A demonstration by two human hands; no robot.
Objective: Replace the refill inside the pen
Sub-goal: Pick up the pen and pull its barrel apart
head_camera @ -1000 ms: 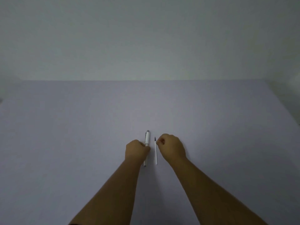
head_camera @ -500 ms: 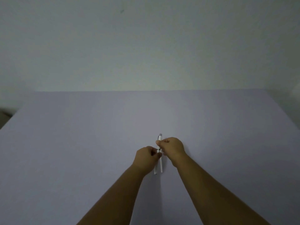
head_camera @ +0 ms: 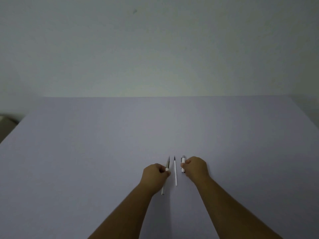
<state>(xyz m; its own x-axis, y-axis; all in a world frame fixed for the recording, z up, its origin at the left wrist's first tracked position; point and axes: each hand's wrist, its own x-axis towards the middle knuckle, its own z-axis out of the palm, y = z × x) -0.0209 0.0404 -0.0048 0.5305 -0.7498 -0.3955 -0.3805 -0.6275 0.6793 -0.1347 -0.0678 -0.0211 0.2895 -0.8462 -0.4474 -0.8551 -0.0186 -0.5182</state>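
A white pen body [head_camera: 167, 164] with a grey pointed tip lies lengthwise on the table, and my left hand [head_camera: 154, 176] is closed around its middle. Its rear end sticks out below the hand. A thin white refill [head_camera: 175, 173] with a dark tip lies loose on the table between my hands, touched by neither. My right hand [head_camera: 196, 167] grips the short white pen cap [head_camera: 183, 161], which has a metal clip and sits just right of the refill.
The pale lilac table [head_camera: 103, 152] spreads wide on all sides of my hands. A plain wall rises behind its far edge. A dark object shows off the table's left edge [head_camera: 6, 120].
Both hands held the pen together half a second ago. Now the cap is off: my right hand has moved it right, my left hand keeps the body at the left.
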